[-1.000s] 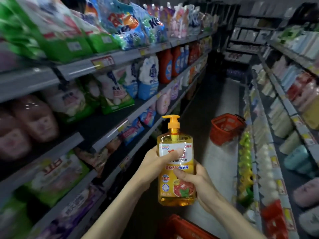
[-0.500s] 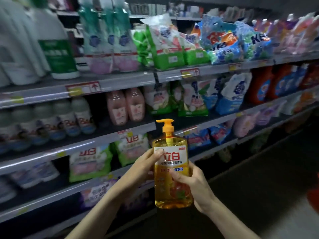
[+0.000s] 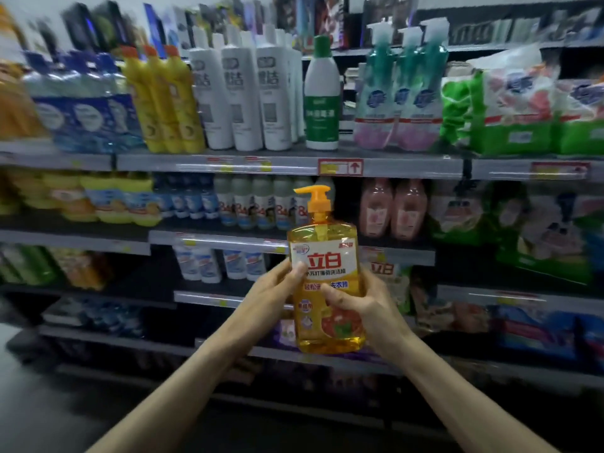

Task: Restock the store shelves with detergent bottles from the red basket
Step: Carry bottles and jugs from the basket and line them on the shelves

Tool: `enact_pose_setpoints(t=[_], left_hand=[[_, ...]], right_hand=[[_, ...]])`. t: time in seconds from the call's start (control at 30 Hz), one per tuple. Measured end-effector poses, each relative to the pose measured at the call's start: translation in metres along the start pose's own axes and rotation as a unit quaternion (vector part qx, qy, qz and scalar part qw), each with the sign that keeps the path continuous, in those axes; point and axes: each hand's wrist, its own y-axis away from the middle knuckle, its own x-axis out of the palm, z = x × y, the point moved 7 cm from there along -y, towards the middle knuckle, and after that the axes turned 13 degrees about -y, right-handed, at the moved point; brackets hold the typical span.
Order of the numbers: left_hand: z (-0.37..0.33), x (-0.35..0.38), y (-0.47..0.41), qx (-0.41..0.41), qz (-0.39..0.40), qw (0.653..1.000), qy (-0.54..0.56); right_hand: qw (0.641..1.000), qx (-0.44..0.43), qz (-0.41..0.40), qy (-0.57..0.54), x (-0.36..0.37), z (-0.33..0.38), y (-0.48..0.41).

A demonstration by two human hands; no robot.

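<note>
You had the orange detergent bottle (image 3: 327,263) upright, left hand (image 3: 273,291) and right hand (image 3: 372,308) both curled round it; it wasn't on the shelves (image 3: 294,166) yet; red basket was out of shot, so no clue how many were left.

One pump bottle (image 3: 327,246); three yellow bottles (image 3: 162,103); two pink bottles (image 3: 376,209).

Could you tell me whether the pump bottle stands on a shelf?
No, the left hand and right hand hold the pump bottle aloft.
</note>
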Motion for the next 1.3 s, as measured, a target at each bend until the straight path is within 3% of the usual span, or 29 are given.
enact_pose_setpoints(t=[0.3, 0.6, 0.93, 1.3], left_hand=[[-0.002, -0.150, 0.074, 0.054, -0.151, 0.987, 0.000], [0.051, -0.300, 0.142, 0.047, -0.220, 0.974, -0.008], [0.098, -0.410, 0.165, 0.033, -0.261, 0.965, -0.012], [0.139, -0.522, 0.104, -0.002, -0.344, 0.939, -0.010]], right_hand=[[0.991, -0.021, 0.127, 0.040, 0.161, 0.018, -0.048], [0.978, -0.005, 0.203, 0.057, 0.333, -0.013, -0.070], [0.973, -0.030, 0.220, 0.067, 0.452, -0.041, -0.112], [0.972, -0.031, 0.232, 0.018, 0.546, -0.079, -0.229]])
